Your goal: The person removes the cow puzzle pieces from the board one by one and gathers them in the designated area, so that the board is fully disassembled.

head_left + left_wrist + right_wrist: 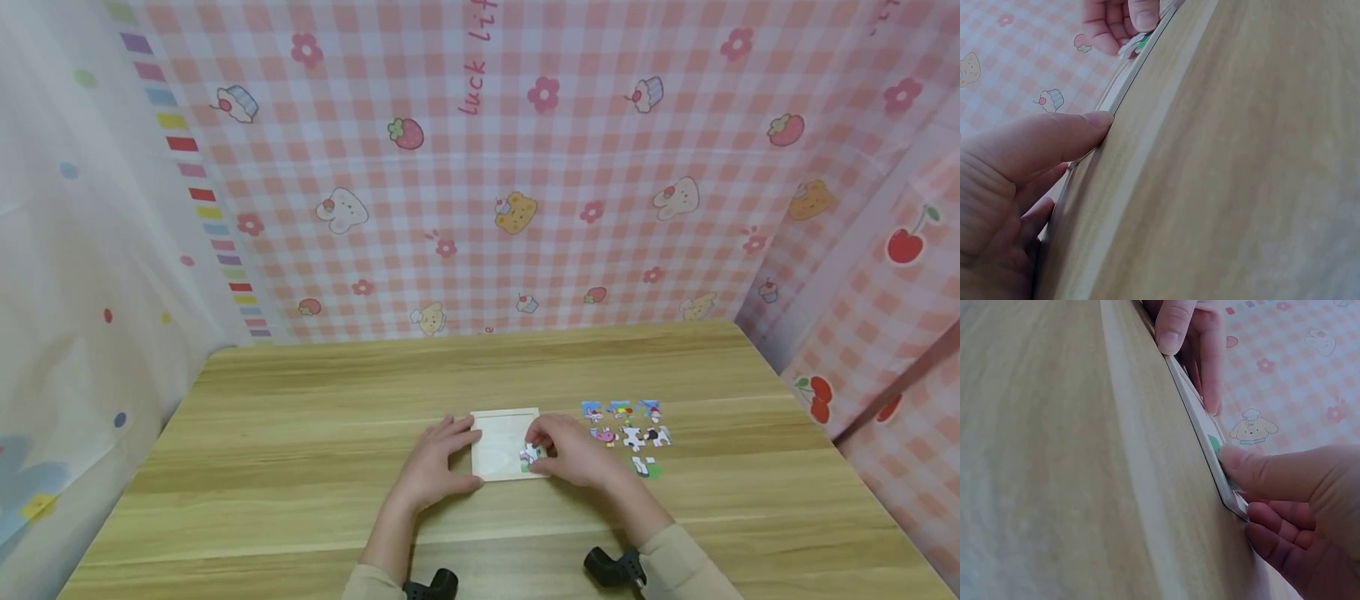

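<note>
A shallow pale wooden puzzle tray (495, 450) lies flat in the middle of the table. My left hand (435, 462) holds it at the left side, thumb by the front corner and fingers along the left edge and back corner. At the tray's front right, my right hand (576, 452) pinches a jigsaw piece (529, 455) with white and green print. In the right wrist view, the thumb lies on the green-printed piece (1214, 442) just inside the tray's rim (1200, 428). The fingers partly hide that piece.
Several loose jigsaw pieces (632, 437) lie right of the tray, with one green-edged piece (647, 467) nearer the front. The wooden table (300, 450) ends at a checked curtain (480, 167) behind. Black wrist devices (615, 568) sit near both sleeves.
</note>
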Demonstrator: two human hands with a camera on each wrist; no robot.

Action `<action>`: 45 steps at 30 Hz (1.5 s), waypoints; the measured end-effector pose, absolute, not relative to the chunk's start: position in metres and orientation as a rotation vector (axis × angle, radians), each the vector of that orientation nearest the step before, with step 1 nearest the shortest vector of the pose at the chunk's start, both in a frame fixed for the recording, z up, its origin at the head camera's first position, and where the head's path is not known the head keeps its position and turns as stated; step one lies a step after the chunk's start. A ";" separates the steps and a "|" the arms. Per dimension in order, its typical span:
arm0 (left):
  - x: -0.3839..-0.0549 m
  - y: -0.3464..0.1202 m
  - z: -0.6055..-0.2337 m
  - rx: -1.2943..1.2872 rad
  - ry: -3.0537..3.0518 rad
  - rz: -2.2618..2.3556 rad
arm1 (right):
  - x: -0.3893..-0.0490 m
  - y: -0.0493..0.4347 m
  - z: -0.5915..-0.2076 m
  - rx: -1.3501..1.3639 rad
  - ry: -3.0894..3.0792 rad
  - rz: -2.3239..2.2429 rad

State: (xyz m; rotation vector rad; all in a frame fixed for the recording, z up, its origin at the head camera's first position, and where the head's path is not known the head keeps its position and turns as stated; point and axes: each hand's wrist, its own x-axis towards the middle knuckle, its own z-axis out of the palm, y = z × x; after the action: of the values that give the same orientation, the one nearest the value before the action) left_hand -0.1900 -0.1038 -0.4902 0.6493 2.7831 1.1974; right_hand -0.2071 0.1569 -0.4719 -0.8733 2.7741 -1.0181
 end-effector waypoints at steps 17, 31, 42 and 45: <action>-0.191 -0.104 -0.491 0.649 2.793 1.172 | -0.204 0.163 -0.475 -0.814 2.630 -1.318; -0.189 -0.104 -0.490 0.674 2.780 1.195 | -0.194 0.213 -0.466 -0.703 2.728 -1.388; -0.189 -0.104 -0.489 0.683 2.783 1.188 | -0.182 0.269 -0.465 -0.691 2.686 -1.526; -0.189 -0.104 -0.489 0.684 2.783 1.195 | -0.179 0.282 -0.466 -0.671 2.722 -1.514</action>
State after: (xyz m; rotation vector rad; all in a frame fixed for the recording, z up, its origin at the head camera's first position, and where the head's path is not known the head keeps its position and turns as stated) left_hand -0.1889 -0.1039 -0.4889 0.6842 2.7832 1.1948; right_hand -0.1794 0.2816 -0.4661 -0.6710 2.7217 -1.5143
